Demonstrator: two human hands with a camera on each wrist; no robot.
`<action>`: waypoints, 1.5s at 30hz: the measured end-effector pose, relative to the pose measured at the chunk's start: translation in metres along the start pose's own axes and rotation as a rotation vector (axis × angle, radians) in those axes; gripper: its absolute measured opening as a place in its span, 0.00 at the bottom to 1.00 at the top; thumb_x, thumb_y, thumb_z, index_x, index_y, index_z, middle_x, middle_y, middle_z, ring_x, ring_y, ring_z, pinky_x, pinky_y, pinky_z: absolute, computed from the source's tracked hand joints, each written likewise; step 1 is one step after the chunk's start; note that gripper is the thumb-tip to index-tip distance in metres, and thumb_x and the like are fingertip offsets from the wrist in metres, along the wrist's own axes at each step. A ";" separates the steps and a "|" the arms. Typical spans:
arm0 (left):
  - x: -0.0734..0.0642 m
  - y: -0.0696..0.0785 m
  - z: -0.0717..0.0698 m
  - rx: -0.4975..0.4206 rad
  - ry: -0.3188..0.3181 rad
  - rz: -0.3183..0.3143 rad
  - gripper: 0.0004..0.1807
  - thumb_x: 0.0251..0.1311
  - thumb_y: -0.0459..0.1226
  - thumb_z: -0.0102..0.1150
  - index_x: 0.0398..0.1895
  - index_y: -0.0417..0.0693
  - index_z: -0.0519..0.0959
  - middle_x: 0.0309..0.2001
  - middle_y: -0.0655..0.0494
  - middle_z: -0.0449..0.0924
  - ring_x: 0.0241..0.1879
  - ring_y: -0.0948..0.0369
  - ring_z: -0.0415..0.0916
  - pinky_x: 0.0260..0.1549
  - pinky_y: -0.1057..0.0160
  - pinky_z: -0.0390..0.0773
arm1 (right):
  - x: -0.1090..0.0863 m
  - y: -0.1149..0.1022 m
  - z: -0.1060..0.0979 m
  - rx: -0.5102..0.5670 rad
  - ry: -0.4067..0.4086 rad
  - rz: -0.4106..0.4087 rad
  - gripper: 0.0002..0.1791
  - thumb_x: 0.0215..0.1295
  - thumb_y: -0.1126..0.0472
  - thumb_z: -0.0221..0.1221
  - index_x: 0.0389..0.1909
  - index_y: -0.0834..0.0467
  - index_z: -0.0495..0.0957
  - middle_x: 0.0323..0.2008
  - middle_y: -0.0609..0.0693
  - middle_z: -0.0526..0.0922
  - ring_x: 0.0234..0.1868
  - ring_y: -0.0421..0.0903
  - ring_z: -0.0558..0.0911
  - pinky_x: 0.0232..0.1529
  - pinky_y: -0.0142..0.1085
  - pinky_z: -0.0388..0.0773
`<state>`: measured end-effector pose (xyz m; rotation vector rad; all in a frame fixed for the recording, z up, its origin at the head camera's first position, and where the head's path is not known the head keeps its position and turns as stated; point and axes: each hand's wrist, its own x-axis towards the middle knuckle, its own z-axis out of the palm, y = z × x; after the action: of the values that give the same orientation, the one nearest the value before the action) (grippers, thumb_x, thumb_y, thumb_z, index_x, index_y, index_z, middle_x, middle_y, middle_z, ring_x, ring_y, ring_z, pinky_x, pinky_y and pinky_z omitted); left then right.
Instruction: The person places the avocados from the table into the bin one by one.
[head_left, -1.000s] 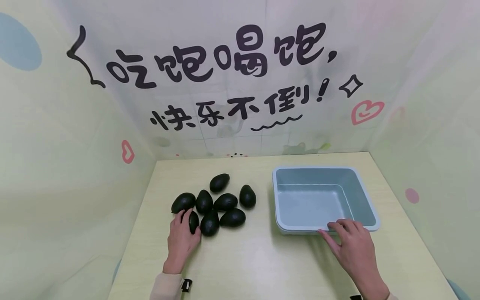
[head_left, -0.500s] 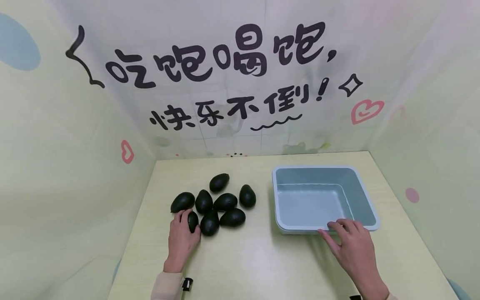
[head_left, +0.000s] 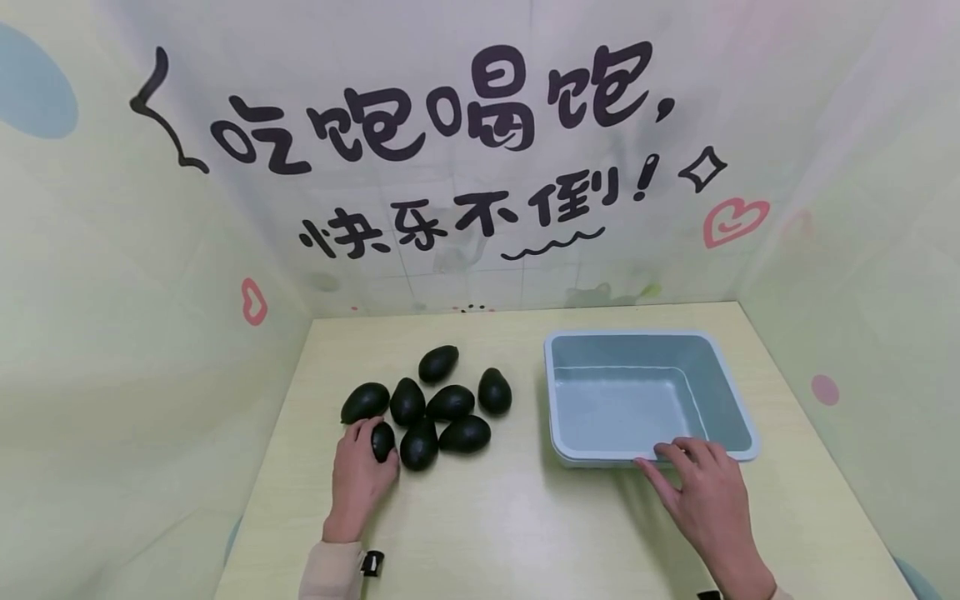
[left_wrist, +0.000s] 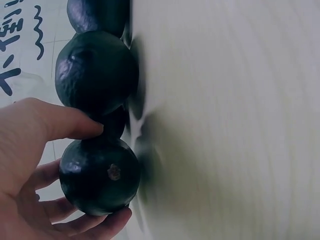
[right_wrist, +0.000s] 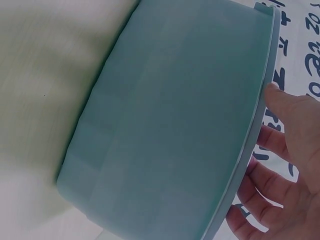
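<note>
My left hand curls round a dark green avocado at the near left of a loose group. In the left wrist view, the thumb lies along one side of the held avocado and the other fingers wrap the opposite side. Right beside it sits another avocado. My right hand pinches the near rim of a light blue plastic basin, its fingertips over the inside edge. The right wrist view shows the thumb on the outer lip of the basin. Nothing lies inside the basin.
Several more avocados lie close together on the pale wooden table, among them a far one and one nearest the basin. Printed cloth walls border the table at the back and both sides.
The avocado in my left hand has shifted slightly left, and a narrow gap now separates it from its right neighbour. My right hand and the basin have stayed in place.
</note>
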<state>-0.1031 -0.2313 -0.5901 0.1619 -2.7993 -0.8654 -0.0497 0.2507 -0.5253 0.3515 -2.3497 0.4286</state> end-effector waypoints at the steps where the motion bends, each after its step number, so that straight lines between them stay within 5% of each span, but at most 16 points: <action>1: 0.000 0.001 -0.001 0.000 -0.006 -0.002 0.31 0.59 0.32 0.68 0.67 0.37 0.77 0.68 0.32 0.73 0.62 0.30 0.74 0.59 0.33 0.75 | 0.000 0.000 0.000 -0.001 0.000 0.000 0.43 0.77 0.25 0.45 0.29 0.59 0.87 0.30 0.58 0.86 0.33 0.62 0.82 0.32 0.56 0.75; 21: 0.000 0.006 -0.011 0.020 -0.080 -0.039 0.32 0.60 0.34 0.67 0.69 0.39 0.77 0.70 0.32 0.73 0.65 0.30 0.73 0.60 0.33 0.76 | 0.001 0.000 -0.001 -0.002 0.003 0.002 0.42 0.78 0.26 0.45 0.30 0.59 0.87 0.31 0.59 0.86 0.34 0.63 0.82 0.33 0.56 0.75; 31: -0.004 0.006 -0.015 0.034 -0.035 -0.013 0.31 0.57 0.34 0.70 0.66 0.39 0.79 0.67 0.32 0.76 0.60 0.30 0.76 0.53 0.32 0.79 | -0.001 0.000 0.001 0.004 0.000 0.012 0.43 0.78 0.26 0.44 0.30 0.59 0.87 0.31 0.59 0.86 0.34 0.63 0.82 0.33 0.56 0.75; 45: -0.001 0.009 -0.019 0.037 -0.065 -0.017 0.31 0.58 0.34 0.69 0.67 0.39 0.78 0.68 0.32 0.75 0.60 0.30 0.76 0.53 0.32 0.79 | -0.003 -0.001 0.001 0.002 0.003 0.028 0.43 0.77 0.25 0.45 0.30 0.59 0.88 0.31 0.59 0.86 0.34 0.63 0.83 0.34 0.57 0.75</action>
<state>-0.0982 -0.2340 -0.5696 0.1661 -2.8792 -0.8382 -0.0481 0.2492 -0.5278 0.3195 -2.3538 0.4444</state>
